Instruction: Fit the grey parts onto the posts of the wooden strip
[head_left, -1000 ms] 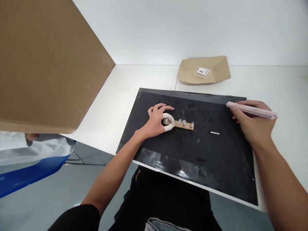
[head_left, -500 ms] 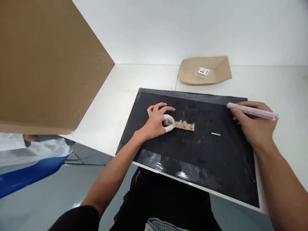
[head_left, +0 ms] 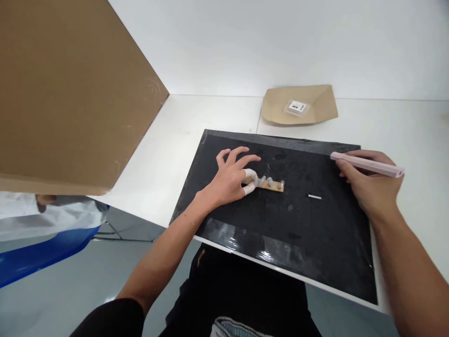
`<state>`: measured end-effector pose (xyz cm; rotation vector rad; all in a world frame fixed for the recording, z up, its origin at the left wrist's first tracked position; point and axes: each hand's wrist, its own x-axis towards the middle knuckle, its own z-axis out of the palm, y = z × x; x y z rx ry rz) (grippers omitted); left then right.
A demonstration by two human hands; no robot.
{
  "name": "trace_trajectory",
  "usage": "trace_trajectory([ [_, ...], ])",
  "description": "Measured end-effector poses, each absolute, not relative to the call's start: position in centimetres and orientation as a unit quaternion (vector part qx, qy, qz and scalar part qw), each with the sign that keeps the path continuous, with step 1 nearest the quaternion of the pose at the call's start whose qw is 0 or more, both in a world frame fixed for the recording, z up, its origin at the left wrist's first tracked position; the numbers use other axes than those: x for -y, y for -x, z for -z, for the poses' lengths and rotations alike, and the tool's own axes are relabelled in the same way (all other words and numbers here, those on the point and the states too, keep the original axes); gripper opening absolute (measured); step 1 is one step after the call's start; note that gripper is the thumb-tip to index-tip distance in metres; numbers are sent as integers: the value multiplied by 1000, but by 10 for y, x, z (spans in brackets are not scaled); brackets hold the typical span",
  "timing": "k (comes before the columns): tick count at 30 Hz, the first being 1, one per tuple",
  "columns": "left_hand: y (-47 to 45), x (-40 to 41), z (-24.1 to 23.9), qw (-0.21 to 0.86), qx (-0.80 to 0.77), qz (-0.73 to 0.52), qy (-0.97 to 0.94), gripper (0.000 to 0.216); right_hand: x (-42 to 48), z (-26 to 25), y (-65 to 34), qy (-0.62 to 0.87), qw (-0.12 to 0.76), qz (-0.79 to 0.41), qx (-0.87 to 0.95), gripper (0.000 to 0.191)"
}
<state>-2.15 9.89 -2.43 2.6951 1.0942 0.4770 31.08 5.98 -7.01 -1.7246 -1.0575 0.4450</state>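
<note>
My left hand (head_left: 229, 180) reaches over a small tan strip (head_left: 271, 185), with white covers on thumb and index finger. Those two fingertips pinch together at the strip's left part; what is between them is too small to make out. The other fingers are spread above the mat. Several small translucent tube-like pieces (head_left: 270, 181) sit on the strip, right of my fingertips. My right hand (head_left: 375, 180) is closed around a pale pink faceted stick (head_left: 366, 164), held above the mat's right edge. A short thin silver rod (head_left: 315, 197) lies on the mat between my hands.
The black mat (head_left: 245, 234) lies on a white table (head_left: 147, 168). Behind it, a brown paper tray (head_left: 321, 103) holds a clear labelled case (head_left: 297, 108). A large brown board (head_left: 70, 93) stands at the left. Below it, part of another person's hand (head_left: 45, 201) shows beside a blue surface.
My left hand's pinched fingertips have slid slightly right along the strip. My right hand still holds the pink stick, almost unmoved.
</note>
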Motion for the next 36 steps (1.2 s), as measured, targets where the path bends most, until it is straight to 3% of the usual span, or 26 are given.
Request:
trace_trajectory([
  [9, 37, -77, 5, 157, -399, -232, -873, 8, -60, 73, -313, 716, 513, -174, 440, 35],
  [17, 73, -42, 13, 198, -444, -238, -841, 8, -65, 68, -310, 727, 519, -183, 411, 23],
  [27, 88, -44, 38, 204, -429, -225, -851, 8, -74, 55, -307, 757, 525, -232, 312, 33],
  [36, 86, -28, 38, 237, -391, -240, -856, 8, -76, 49, -299, 720, 593, -215, 289, 36],
])
